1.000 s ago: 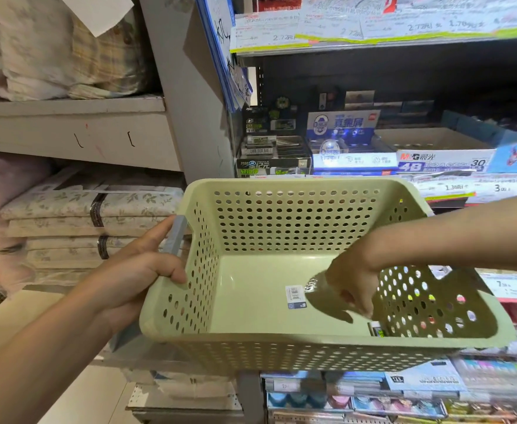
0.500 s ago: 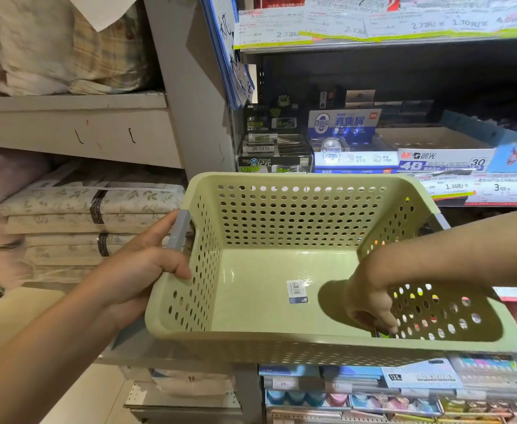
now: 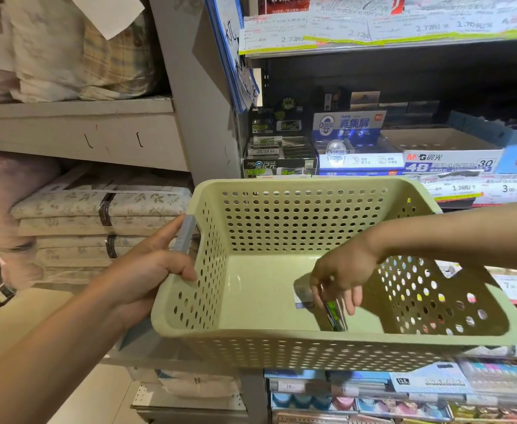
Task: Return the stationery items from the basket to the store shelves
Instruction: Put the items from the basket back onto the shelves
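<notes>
Head view, looking down into a pale green perforated basket [image 3: 281, 347] that a person is holding out in front of store shelves. Nearest, the left hand [image 3: 147, 270] is gripping the grey handle [image 3: 185, 234] on the basket's left side, thumb lying along the handle and fingers curling under the rim.

Inside, near the front wall and right of centre, the right hand [image 3: 340, 275] is reaching down with fingers partly curled, pinching the top of a small dark pack [image 3: 333, 313] with green print. The pack is standing almost upright, tilting slightly, its lower end at or just above the floor; which of these is hard to tell. It is the only item showing in the basket, beside a small label stuck to the floor.

The pack is looking light, slim and stiff, probably a glossy wrapper, so it may be slippery. Pinching across its flat faces near the upper end seems the safest hold.

Farther away, the eraser shelf [image 3: 453, 197] is running behind the basket, holding dark green-printed boxes [image 3: 278, 160] on its left that are resembling the pack. Bedding is lying stacked far left.
</notes>
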Motion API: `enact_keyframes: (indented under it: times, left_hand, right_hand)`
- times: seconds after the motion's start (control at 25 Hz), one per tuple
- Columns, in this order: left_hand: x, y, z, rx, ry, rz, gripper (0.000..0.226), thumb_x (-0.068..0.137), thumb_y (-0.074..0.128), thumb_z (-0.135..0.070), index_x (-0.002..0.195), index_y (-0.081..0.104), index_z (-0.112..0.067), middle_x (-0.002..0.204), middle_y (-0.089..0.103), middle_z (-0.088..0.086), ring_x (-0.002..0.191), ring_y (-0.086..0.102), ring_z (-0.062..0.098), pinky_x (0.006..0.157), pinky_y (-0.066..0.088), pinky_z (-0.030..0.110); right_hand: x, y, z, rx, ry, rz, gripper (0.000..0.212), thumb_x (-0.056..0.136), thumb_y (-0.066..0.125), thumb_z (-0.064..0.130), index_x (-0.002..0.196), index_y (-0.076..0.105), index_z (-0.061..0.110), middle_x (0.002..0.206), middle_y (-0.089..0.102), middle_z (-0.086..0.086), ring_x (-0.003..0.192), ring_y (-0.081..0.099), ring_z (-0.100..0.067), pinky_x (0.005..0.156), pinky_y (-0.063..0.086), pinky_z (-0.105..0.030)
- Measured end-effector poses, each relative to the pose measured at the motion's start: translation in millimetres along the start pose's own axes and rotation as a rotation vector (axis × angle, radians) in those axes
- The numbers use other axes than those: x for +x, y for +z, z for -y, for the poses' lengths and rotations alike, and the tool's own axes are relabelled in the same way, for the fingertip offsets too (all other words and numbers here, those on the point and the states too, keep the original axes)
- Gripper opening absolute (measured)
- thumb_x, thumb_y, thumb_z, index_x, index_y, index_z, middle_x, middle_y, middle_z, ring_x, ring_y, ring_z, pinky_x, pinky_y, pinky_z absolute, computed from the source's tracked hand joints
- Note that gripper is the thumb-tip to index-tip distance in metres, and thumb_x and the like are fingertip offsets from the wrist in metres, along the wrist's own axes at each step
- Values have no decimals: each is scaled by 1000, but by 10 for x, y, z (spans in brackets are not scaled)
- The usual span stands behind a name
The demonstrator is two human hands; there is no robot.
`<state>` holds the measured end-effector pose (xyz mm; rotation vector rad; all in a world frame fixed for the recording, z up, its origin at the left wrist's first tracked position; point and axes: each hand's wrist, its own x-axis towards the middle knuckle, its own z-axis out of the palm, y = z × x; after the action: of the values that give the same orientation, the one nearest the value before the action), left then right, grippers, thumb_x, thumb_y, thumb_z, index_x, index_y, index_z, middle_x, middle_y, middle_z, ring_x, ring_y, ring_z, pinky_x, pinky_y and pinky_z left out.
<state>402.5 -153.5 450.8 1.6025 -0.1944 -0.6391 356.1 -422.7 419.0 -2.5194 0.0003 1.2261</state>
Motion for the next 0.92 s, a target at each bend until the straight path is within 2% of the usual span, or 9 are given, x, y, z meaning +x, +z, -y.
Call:
enact_keyframes:
  times: [0.04, 0.12, 0.24, 0.32, 0.44, 0.56, 0.72, 0.84, 0.92]
  left_hand:
    - [-3, 1, -2, -1, 0, 1, 94, 52, 51, 14, 121, 52, -51, 111, 65, 23, 100, 60, 44, 78, 49, 56]
    - [-4, 6, -11, -4, 1, 7, 90, 53, 52, 14, 116, 55, -51, 110, 65, 23, 99, 61, 45, 78, 50, 56]
    - [-11, -6, -17, 2, 4, 7, 91, 53, 52, 13, 118, 54, -50, 110, 65, 22, 100, 61, 45, 80, 49, 58]
    - [-16, -16, -15, 3, 7, 3, 93, 53, 52, 14, 121, 53, -49, 111, 65, 23, 100, 61, 45, 82, 48, 60]
    - [-22, -33, -12, 1, 3, -10, 96, 52, 53, 14, 126, 50, -48, 111, 65, 25, 101, 60, 46, 82, 48, 59]
    - [-27, -40, -15, 9, 2, -5, 96, 52, 53, 13, 126, 51, -48, 112, 64, 25, 102, 59, 47, 82, 48, 59]
    - [-59, -8, -41, 18, 21, -9, 84, 51, 52, 13, 108, 58, -49, 103, 68, 24, 96, 62, 45, 78, 50, 55]
    - [-77, 4, -61, 38, 21, -13, 81, 62, 48, 20, 103, 58, -49, 98, 69, 22, 92, 63, 43, 74, 50, 51]
    - [-84, -3, -69, 39, 23, -12, 78, 69, 44, 22, 99, 59, -49, 92, 69, 21, 91, 63, 43, 72, 51, 49]
  right_hand:
    - [-18, -57, -5, 43, -43, -7, 17, 97, 39, 3, 105, 54, 2, 95, 62, -15, 67, 60, -13, 63, 55, -20]
    - [-88, -171, 20, 199, -122, -70, 19, 98, 37, 0, 108, 52, 4, 92, 61, -13, 71, 61, -12, 60, 54, -14]
    - [-181, -291, 58, 299, -243, -240, 23, 97, 37, -3, 113, 53, 2, 100, 59, -16, 73, 61, -13, 63, 55, -15]
    - [-293, -443, 81, 363, -379, -358, 25, 94, 41, -5, 117, 50, -1, 97, 59, -11, 72, 60, -14, 67, 57, -18]
    - [-559, -769, 189, 493, -536, -576, 21, 84, 55, -7, 105, 54, 0, 85, 62, -7, 73, 64, -13, 69, 58, -20]
    - [-680, -966, 272, 543, -631, -754, 11, 83, 59, -5, 92, 62, 1, 82, 65, -8, 69, 65, -10, 68, 56, -15]
    - [-547, -1244, 297, 671, -622, -998, 13, 89, 57, -1, 98, 65, 2, 80, 64, -4, 70, 60, -7, 66, 53, -15]
    - [-362, -1440, 310, 498, -510, -1176, 21, 92, 54, 4, 109, 65, 1, 95, 62, -7, 85, 56, -14, 68, 48, -15]
    - [-260, -1521, 342, 399, -488, -1221, 22, 91, 56, 5, 110, 65, 3, 99, 61, -7, 88, 55, -14, 64, 45, -10]
